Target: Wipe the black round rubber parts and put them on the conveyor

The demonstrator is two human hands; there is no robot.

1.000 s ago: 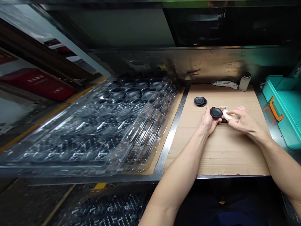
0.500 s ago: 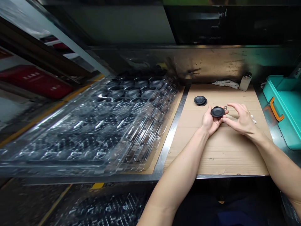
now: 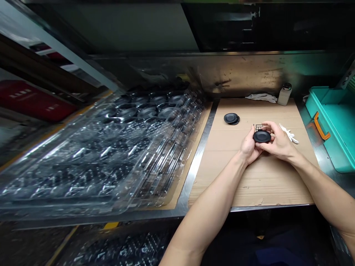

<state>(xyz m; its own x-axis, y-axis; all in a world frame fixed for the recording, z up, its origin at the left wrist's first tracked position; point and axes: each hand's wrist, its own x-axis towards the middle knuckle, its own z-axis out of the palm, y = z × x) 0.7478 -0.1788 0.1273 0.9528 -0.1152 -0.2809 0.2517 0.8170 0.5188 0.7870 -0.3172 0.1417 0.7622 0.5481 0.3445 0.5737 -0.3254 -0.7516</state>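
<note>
Between my two hands is a round black plastic part [image 3: 262, 136], shaped like a shallow dish, its face turned up toward me. My left hand [image 3: 248, 147] grips it from the left, thumb along its edge. From the right, my right hand [image 3: 279, 142] closes on the other edge with thumb and fingers. Two similar black discs [image 3: 230, 118] lie overlapping on the cardboard sheet [image 3: 266, 184], beyond my hands and to the left. Just behind my right hand rests a white glove [image 3: 290, 135].
Stacked clear plastic trays [image 3: 111, 147] with black parts in their pockets fill the left side. A teal bin [image 3: 327, 136] with an orange handle stands at right. At the back are a capped bottle [image 3: 284, 94] and a white cloth or glove [image 3: 261, 97].
My right hand has moved in and closed on the right edge of the black part, where before its fingers were spread apart. The view has shifted slightly to the right.
</note>
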